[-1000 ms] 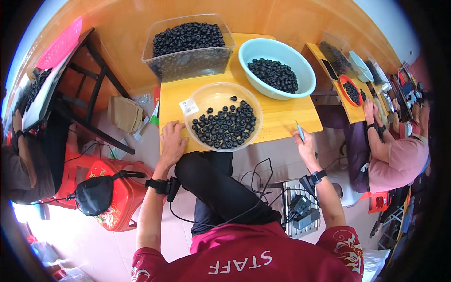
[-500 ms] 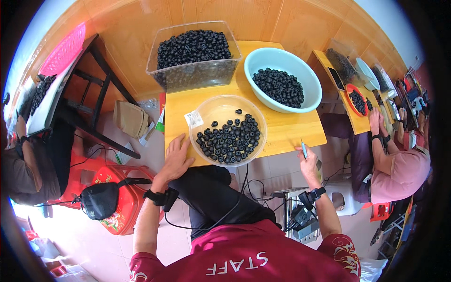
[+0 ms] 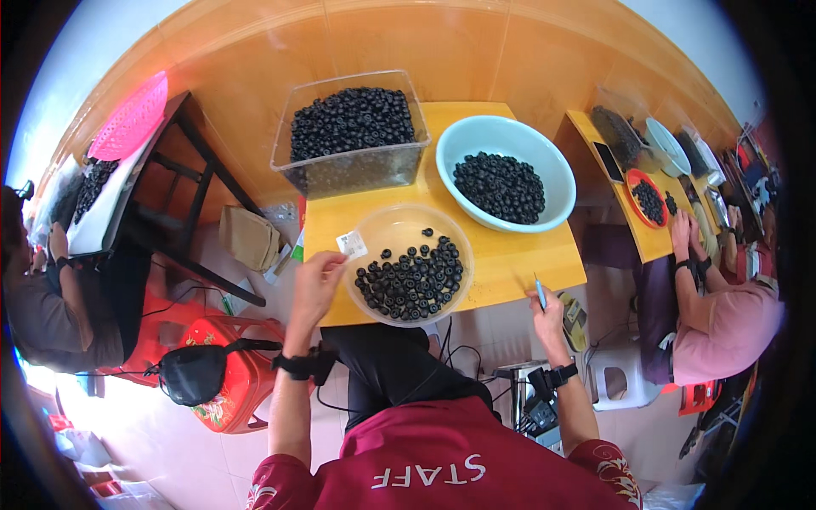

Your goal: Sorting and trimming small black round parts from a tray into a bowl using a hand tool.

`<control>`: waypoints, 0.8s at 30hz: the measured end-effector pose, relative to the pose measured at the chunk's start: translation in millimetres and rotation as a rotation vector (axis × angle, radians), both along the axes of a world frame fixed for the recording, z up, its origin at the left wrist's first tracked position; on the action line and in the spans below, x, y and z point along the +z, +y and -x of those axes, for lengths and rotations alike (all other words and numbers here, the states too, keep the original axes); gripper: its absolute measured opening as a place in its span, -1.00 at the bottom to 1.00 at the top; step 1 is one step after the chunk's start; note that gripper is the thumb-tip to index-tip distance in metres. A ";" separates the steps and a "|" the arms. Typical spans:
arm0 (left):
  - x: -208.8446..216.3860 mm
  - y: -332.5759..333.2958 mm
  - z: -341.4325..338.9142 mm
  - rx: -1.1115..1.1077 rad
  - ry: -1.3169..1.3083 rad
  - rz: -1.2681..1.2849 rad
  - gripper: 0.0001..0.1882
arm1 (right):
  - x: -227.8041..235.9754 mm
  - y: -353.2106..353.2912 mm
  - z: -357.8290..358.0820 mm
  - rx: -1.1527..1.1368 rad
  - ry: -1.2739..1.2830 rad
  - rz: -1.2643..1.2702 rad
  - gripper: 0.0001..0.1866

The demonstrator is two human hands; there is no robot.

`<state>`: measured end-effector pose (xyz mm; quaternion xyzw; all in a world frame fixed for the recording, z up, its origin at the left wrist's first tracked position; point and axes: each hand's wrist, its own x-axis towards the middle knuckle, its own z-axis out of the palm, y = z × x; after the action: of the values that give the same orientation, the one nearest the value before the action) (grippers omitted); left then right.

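Pink basket (image 3: 129,117) at far left, above a seated person (image 3: 59,310) partly lost in the dark edge; next, the wearer's left hand (image 3: 318,285), fingers bent together beside a white label (image 3: 351,245) on the tray's left rim; whether they pinch anything cannot be told; beyond it, a clear box (image 3: 361,172) heaped with black beads (image 3: 353,123); nearer, a round tray (image 3: 382,224) with a loose spread of beads; then a blue basin (image 3: 557,166) holding a third pile; all three sit on a yellow counter (image 3: 510,268); past its front edge, the right hand (image 3: 549,316) grips a blue pen-like tool (image 3: 541,294), its tip too fine to make out; work looks partway, with many beads still boxed and trayed; which pile is finished cannot be judged, as surface details are too small.
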<state>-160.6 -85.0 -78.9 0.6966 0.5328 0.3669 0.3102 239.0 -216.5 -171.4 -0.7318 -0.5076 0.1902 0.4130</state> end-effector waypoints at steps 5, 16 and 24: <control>-18.5 34.4 -46.7 -0.133 0.105 -0.069 -0.81 | 3.7 -0.5 5.7 -0.085 0.078 0.019 -0.86; -55.8 53.1 -70.6 -0.129 0.354 -0.140 -0.85 | 3.0 -0.3 11.5 -0.098 0.023 -0.065 -0.88; -26.4 30.5 -61.5 -0.172 -0.222 0.141 -0.80 | 40.5 -0.6 15.0 0.023 -0.010 0.044 -0.87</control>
<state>-99.2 -54.5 -105.3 0.6713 0.4582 0.3752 0.4457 224.0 -217.1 -130.9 -0.7357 -0.5138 0.2024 0.3921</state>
